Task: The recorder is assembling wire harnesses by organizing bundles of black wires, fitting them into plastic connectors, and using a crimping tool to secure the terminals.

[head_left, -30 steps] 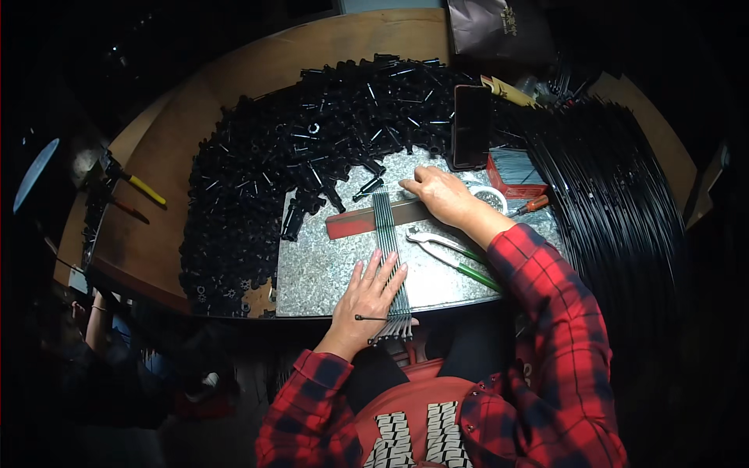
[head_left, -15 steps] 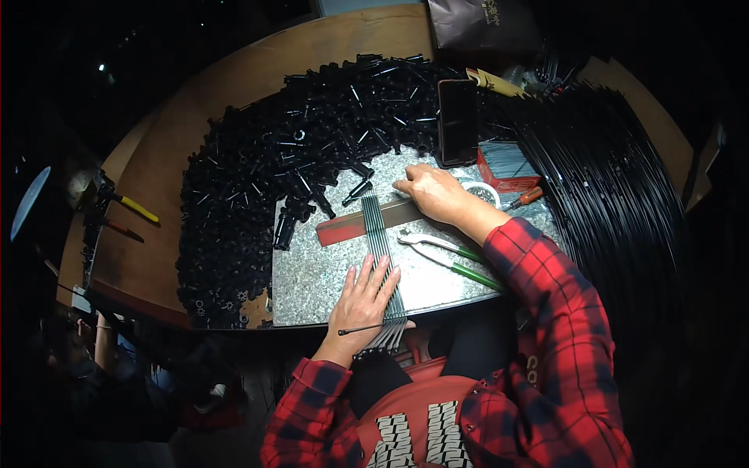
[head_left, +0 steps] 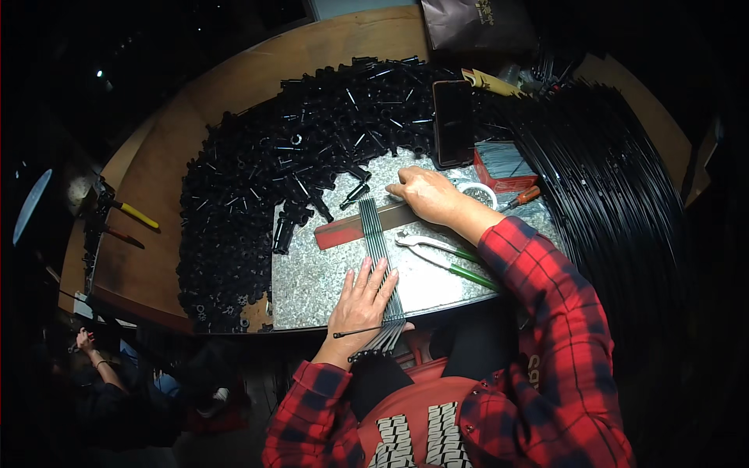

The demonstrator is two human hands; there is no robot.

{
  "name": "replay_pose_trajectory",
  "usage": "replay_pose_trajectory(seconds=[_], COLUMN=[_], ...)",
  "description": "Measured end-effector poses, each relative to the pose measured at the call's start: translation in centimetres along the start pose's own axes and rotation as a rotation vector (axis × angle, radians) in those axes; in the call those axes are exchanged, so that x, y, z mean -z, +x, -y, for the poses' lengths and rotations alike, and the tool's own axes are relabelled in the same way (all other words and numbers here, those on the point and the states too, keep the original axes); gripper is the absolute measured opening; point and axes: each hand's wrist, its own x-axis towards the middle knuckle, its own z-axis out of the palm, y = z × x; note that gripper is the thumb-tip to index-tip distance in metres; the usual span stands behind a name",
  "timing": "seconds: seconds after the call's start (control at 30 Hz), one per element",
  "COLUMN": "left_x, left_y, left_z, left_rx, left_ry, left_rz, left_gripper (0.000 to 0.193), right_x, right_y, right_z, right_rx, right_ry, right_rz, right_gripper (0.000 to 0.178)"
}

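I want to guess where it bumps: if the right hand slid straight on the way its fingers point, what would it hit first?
The right hand points left across the speckled grey metal sheet. It would probably first meet the heap of small black plastic tubes, likely the loose ones nearest its fingertips, though depth is unclear.

slab (head_left: 328,273) lay on table (head_left: 257,78) | rods (head_left: 378,249) ran near-to-far across slab, over flat bar (head_left: 347,230) | left hand (head_left: 359,308) on rods' near end | right hand (head_left: 425,193) on bar's right end | pliers (head_left: 437,253) right of rods | heap of tubes (head_left: 257,179) left and far of slab | phone (head_left: 452,121) far of right hand
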Motion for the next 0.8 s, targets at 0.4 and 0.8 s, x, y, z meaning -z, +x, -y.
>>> replay_pose_trajectory(seconds=[0.4,0.8], left_x=[0.0,0.4], left_y=[0.1,0.0], left_z=[0.2,0.1], left_rx=[-0.01,-0.002], left_ry=[0.006,-0.014], left_rz=[-0.003,-0.012], left_gripper=[0.091,0.086], right_x=[-0.4,-0.7], right_y=[1.1,1.3], right_z=[0.2,-0.2], right_rx=[0.024,0.057], right_ry=[0.011,0.024], right_rz=[0.011,0.036], right_gripper=[0.024,0.028])
